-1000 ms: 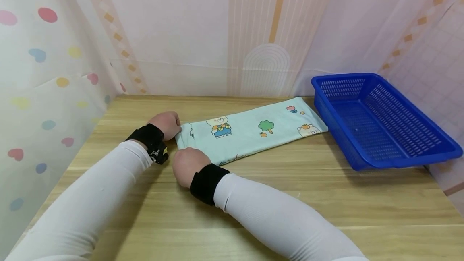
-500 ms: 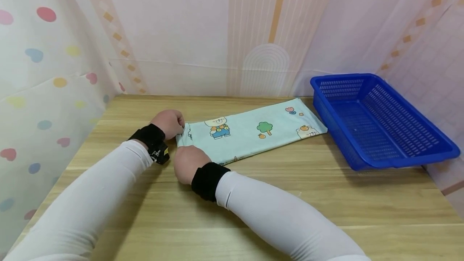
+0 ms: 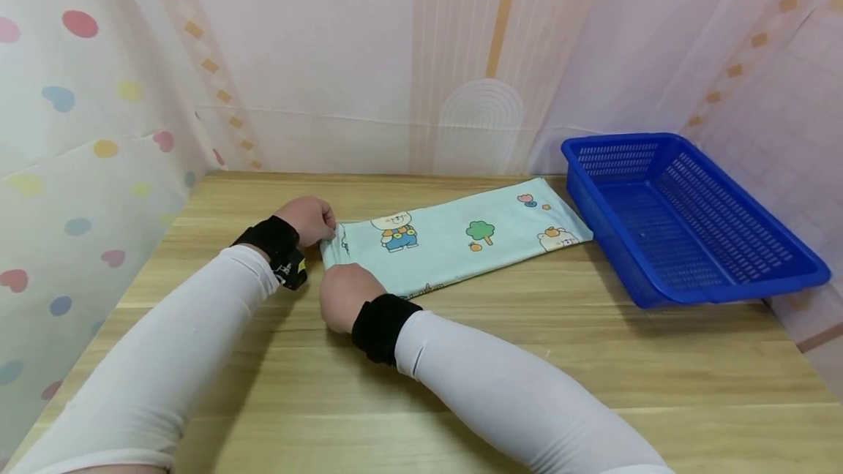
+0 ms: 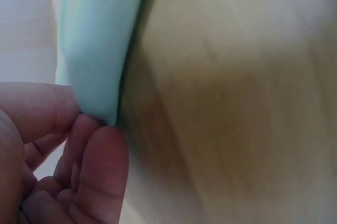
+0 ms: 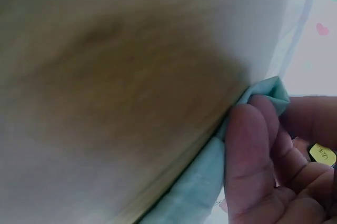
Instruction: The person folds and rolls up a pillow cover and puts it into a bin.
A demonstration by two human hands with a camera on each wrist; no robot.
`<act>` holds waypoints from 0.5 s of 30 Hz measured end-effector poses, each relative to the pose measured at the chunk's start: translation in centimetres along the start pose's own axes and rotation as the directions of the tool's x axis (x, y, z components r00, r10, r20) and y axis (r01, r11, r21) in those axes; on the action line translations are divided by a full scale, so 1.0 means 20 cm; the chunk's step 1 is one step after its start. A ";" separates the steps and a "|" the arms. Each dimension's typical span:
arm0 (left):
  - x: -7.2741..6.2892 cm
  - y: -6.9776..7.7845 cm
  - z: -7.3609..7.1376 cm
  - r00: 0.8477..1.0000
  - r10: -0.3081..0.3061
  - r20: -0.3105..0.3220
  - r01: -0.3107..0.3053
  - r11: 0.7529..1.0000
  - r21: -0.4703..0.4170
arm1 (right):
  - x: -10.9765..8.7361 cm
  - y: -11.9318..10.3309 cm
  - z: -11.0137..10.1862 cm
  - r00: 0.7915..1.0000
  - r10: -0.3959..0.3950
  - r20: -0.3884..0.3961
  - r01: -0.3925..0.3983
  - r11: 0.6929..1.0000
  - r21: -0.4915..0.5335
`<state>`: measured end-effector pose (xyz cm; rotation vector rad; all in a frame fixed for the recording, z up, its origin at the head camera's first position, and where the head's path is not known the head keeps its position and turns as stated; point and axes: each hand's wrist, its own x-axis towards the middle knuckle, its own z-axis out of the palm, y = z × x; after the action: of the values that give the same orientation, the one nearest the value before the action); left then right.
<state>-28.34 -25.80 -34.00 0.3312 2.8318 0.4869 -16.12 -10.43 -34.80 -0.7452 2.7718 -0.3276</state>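
A mint-green cloth [image 3: 448,240], folded into a long strip with bear, tree and flower prints, lies slantwise on the wooden table. My left hand [image 3: 308,221] pinches the far corner of its left end. In the left wrist view, thumb and fingers meet on the tip of the cloth [image 4: 97,50]. The near corner of that same end is pinched by my right hand [image 3: 350,297]. In the right wrist view a small fold of cloth [image 5: 276,92] sticks out past the fingertips. Small creases run along the left end between the hands.
A blue plastic basket [image 3: 724,291] with slotted sides stands at the right, right by the cloth's far end. The wooden table [image 3: 500,379] meets a patterned curtain [image 3: 316,57] at the back, and a dotted curtain [image 3: 79,189] hangs at the left.
Both hands have shifted slightly to the right with the left end of the cloth, whose edge looks more bunched. The view has turned a little.
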 end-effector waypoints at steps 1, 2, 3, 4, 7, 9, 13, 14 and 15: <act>0.00 0.00 0.00 1.000 -0.005 -0.008 0.005 1.000 -0.008 | 0.00 0.00 0.00 1.000 0.008 0.001 -0.008 1.000 0.008; 0.00 0.00 0.01 1.000 -0.013 -0.013 0.013 1.000 -0.018 | 0.00 0.00 -0.01 1.000 0.016 0.003 -0.016 1.000 0.013; 0.00 0.00 0.01 1.000 -0.017 -0.016 0.016 1.000 -0.020 | 0.00 0.00 -0.01 1.000 0.023 0.007 -0.023 1.000 0.021; 0.01 0.00 0.01 1.000 -0.021 -0.016 0.021 1.000 -0.024 | 0.00 0.00 -0.02 1.000 0.026 0.010 -0.026 0.999 0.024; 0.01 -0.01 0.01 1.000 -0.013 0.005 0.013 1.000 -0.023 | 0.00 0.01 -0.03 0.998 0.053 0.031 -0.055 0.997 0.050; 0.03 -0.03 0.00 0.999 -0.007 0.034 0.007 1.000 -0.014 | 0.00 0.01 -0.04 0.996 0.075 0.045 -0.078 0.994 0.071; 0.05 -0.08 -0.02 0.993 -0.008 0.119 0.015 0.998 -0.057 | 0.02 0.02 -0.06 0.992 0.107 0.065 -0.114 0.987 0.109; 0.06 -0.09 -0.03 0.990 -0.015 0.137 0.025 0.997 -0.071 | 0.02 0.02 -0.06 0.992 0.106 0.067 -0.113 0.987 0.114; 0.06 -0.10 -0.03 0.988 -0.016 0.153 0.030 0.996 -0.089 | 0.02 0.03 -0.06 0.992 0.104 0.068 -0.112 0.986 0.123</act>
<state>-29.98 -27.51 -34.37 0.3045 2.6531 0.5590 -17.07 -10.02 -33.94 -0.5623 2.6917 -0.4462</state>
